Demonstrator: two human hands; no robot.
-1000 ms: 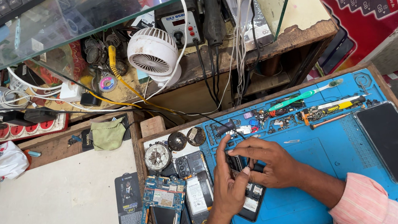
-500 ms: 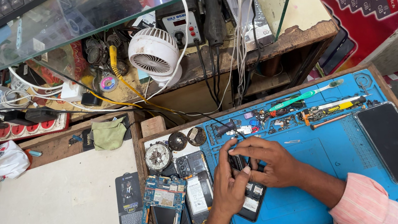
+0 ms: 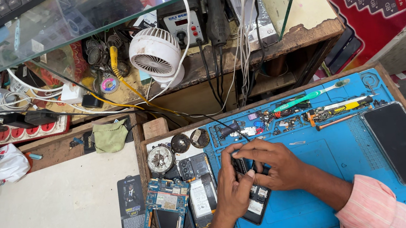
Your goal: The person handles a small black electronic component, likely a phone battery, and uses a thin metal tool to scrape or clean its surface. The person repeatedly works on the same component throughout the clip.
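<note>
Both hands — left hand [image 3: 233,190], right hand [image 3: 271,165] — grip closed on the opened phone [image 3: 253,200] to steady it; white fan [image 3: 156,55] at eleven o'clock.

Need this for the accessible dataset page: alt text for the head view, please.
Both hands work on an opened phone on a blue mat: the left hand steadies it, the right hand pinches at its top end. A black phone lies screen-up at the mat's right, tools along the back edge, a white fan on the cluttered shelf behind.
</note>
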